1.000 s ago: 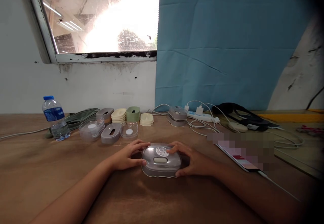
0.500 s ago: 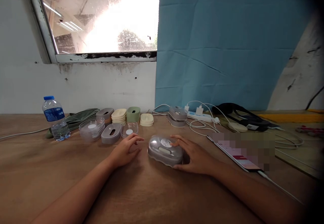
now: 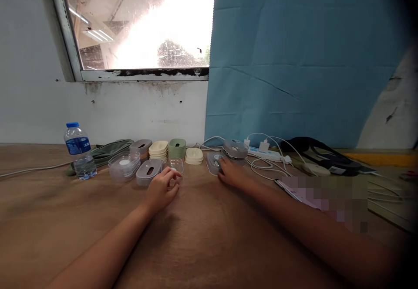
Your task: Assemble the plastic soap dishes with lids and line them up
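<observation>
My right hand (image 3: 232, 173) reaches forward with its fingers on the near right side of a grey oval box with a clear lid (image 3: 214, 163). That box rests on the table just left of a stack of similar grey boxes (image 3: 235, 148). My left hand (image 3: 163, 187) hovers low over the table, thumb and fingers apart and loosely bent, holding nothing. Its fingertips overlap the edge of a clear plastic cover (image 3: 178, 165); whether they touch it I cannot tell. Left of that hand lies a grey slotted box part (image 3: 149, 173).
Along the back stand stacked clear covers (image 3: 124, 167), cream pieces (image 3: 158, 150), more cream pieces (image 3: 194, 155), a green slotted part (image 3: 176, 148) and a water bottle (image 3: 80, 151). At right are a power strip (image 3: 269, 154), loose white cables, a phone (image 3: 290, 189) and a black strap (image 3: 313, 149).
My right hand has moved the lidded grey box away from me, from the middle of the table to beside the grey stack. My left hand has shifted only slightly, and the view has turned a little.
</observation>
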Demonstrator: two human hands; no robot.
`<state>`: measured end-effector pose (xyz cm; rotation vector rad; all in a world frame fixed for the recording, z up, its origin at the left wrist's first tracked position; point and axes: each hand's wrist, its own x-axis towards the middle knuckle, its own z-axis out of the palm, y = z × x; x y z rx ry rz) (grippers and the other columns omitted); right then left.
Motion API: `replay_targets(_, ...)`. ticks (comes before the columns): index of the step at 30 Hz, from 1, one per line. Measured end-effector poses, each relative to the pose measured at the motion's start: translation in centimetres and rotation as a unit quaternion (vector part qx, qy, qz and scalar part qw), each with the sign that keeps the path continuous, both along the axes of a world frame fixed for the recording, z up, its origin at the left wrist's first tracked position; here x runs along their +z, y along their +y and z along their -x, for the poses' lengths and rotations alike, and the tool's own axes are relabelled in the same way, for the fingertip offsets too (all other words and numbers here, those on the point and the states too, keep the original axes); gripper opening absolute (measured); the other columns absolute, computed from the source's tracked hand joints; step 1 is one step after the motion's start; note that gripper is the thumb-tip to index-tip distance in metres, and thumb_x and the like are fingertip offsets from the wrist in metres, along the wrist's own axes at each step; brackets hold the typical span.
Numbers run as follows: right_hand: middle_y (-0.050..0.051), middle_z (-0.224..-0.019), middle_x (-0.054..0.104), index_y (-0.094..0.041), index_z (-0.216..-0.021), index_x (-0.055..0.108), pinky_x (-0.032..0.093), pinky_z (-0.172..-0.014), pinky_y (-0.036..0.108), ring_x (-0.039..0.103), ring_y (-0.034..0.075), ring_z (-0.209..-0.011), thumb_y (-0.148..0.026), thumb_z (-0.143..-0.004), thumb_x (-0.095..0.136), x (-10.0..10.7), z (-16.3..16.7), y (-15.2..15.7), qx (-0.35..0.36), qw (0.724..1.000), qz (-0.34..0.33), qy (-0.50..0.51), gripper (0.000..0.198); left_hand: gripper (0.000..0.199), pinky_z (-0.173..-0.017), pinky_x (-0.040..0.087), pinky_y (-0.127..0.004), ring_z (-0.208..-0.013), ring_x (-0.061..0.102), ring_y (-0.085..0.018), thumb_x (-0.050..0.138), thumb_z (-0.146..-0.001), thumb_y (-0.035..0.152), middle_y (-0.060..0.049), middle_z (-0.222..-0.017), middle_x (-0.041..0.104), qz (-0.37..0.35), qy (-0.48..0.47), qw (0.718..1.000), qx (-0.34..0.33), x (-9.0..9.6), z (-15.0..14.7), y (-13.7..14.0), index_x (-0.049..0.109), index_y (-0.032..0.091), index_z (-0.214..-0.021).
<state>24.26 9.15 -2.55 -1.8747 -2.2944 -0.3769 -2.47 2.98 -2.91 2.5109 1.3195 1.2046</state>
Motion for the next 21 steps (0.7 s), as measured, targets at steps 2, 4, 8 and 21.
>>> replay_targets(2,0.015,-0.127,0.045,-0.015,-0.125,0.042,0.046,-0.084,0.042,0.054,0.026,-0.102,-0.027,-0.086,0.052,-0.1,0.3,2.0,-0.02,1.0,0.0,-0.001,0.042,0.022,-0.059,0.038,-0.022,-0.057,0.045,-0.01,0.046,-0.072,0.012,0.0,-0.081,0.051,0.0,-0.007,1.0,0.01,0.0,0.1,0.1,0.057,0.02,-0.089)
replay_targets(4,0.011,-0.124,0.047,-0.017,-0.122,0.045,0.046,-0.084,0.043,0.053,0.023,-0.102,-0.03,-0.088,0.051,-0.2,0.4,3.6,-0.033,0.999,-0.002,-0.002,0.037,0.021,-0.058,0.038,-0.022,-0.058,0.045,-0.01,0.046,-0.072,0.011,0.0,-0.08,0.051,0.0,-0.015,1.0,0.02,0.0,0.1,0.2,0.058,0.02,-0.087)
replay_targets(8,0.009,-0.12,0.05,-0.016,-0.118,0.048,0.047,-0.082,0.042,0.054,0.022,-0.1,-0.029,-0.088,0.051,-0.6,-0.1,6.0,-0.042,0.999,0.0,-0.006,0.033,0.02,-0.058,0.038,-0.022,-0.062,0.048,-0.011,0.046,-0.072,0.011,0.0,-0.079,0.052,0.003,-0.028,0.999,0.029,0.0,0.1,0.2,0.058,0.02,-0.085)
replay_targets(21,0.009,-0.122,0.048,-0.017,-0.12,0.046,0.047,-0.083,0.043,0.053,0.022,-0.102,-0.028,-0.088,0.052,-1.4,-1.8,7.5,-0.043,0.999,-0.007,0.003,0.034,0.017,-0.054,0.036,-0.021,-0.057,0.046,-0.009,0.047,-0.072,0.013,0.001,-0.079,0.052,0.033,-0.035,0.998,0.03,0.1,0.2,0.2,0.058,0.02,-0.084)
